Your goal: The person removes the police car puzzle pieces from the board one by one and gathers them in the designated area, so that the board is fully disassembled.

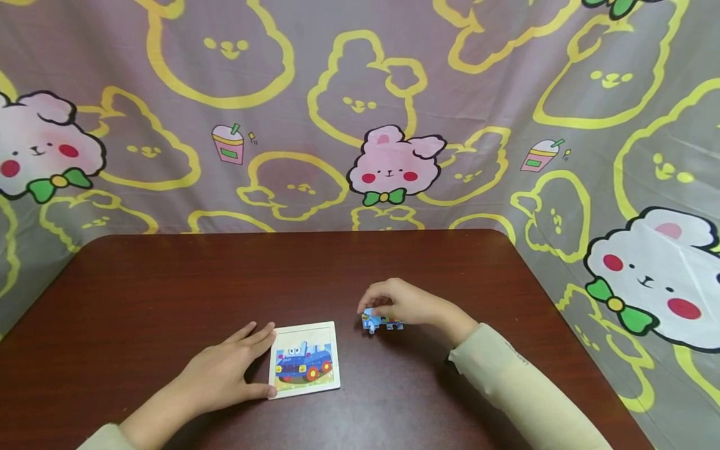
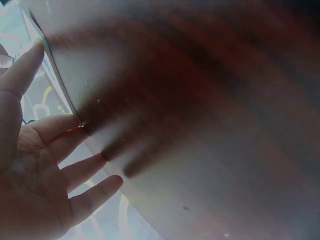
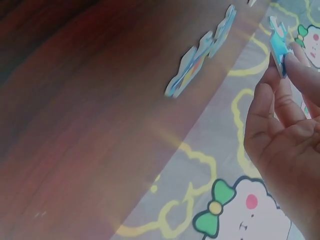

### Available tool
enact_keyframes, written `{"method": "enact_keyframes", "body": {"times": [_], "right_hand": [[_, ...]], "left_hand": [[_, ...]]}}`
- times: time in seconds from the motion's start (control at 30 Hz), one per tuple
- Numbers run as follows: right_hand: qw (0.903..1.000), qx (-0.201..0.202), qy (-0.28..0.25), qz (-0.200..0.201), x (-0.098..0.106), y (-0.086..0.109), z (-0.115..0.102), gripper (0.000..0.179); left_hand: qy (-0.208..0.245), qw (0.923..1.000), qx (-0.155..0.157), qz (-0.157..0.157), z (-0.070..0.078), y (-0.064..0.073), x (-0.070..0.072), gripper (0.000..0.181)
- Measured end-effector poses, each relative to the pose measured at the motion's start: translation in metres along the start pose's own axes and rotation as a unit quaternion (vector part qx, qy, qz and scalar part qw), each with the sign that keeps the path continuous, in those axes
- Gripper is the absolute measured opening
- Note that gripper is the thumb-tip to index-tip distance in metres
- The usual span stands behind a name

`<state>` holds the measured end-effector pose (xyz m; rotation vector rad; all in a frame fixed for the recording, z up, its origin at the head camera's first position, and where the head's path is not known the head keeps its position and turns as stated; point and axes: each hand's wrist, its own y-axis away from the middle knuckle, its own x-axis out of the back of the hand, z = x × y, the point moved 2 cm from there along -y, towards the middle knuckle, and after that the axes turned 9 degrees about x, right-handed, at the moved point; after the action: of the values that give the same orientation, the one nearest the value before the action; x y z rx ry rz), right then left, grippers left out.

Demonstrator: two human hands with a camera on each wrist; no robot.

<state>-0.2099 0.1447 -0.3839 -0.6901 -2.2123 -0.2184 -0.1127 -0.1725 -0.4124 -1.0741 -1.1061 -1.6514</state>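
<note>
A square white-framed jigsaw puzzle board (image 1: 337, 369) lies on the table, its fitted pieces showing a blue cartoon car (image 1: 304, 364); a pale strip shows along its top. At the board's left edge my left hand (image 1: 222, 372) rests with fingers spread, thumb near the lower corner and index finger near the upper one. To the right of the board, my right hand (image 1: 407, 303) pinches a light-blue puzzle piece (image 3: 278, 45) between thumb and fingers. Beneath that hand, loose puzzle pieces (image 1: 396, 324) lie on the table, partly covered by it in the head view.
The dark brown wooden table (image 1: 292, 269) extends around the board and hands. Behind it and at both sides hangs a grey curtain (image 1: 315, 137) printed with cartoon animals and drink cups. In the right wrist view, loose pieces (image 3: 195, 65) lie near one another.
</note>
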Motion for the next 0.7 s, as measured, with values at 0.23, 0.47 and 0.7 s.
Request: {"method": "enact_keyframes", "body": {"times": [0.23, 0.47, 0.7], "right_hand": [[0.9999, -0.005, -0.005, 0.014, 0.010, 0.019, 0.007, 0.020], [0.9981, -0.046, -0.010, 0.039, 0.022, 0.042, 0.018, 0.018], [0.9955, -0.081, -0.009, 0.049, 0.031, 0.062, 0.028, 0.012]], "left_hand": [[0.000, 1.0000, -0.002, 0.005, 0.000, 0.001, 0.000, 0.099], [0.001, 1.0000, -0.004, 0.002, 0.001, -0.001, 0.001, 0.098], [-0.001, 1.0000, -0.009, 0.000, 0.003, 0.000, 0.002, 0.098]]}}
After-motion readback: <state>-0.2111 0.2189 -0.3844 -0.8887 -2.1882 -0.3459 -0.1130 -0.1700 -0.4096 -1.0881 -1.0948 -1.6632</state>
